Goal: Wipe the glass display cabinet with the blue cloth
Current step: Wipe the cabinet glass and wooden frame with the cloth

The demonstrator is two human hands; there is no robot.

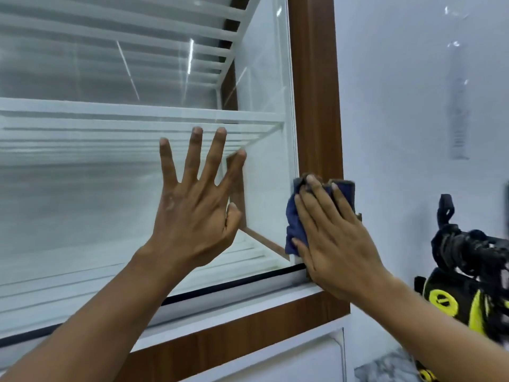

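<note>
Blue cloth [293, 230] — bunched upright under right hand [336, 238].

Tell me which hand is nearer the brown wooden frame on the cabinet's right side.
Right. The right hand presses the blue cloth onto the brown frame at its lower part; the left hand lies spread on the glass, away to the frame's left.

Our left hand [192, 213] and right hand [333, 241] are bare, and our left forearm [110, 307] and right forearm [440, 323] show uncovered down to the frame's lower edge. The fingernails [197, 130] we can see are trimmed short. A small, blotchy mark sits on the back of the left hand, just below the knuckles.
</note>
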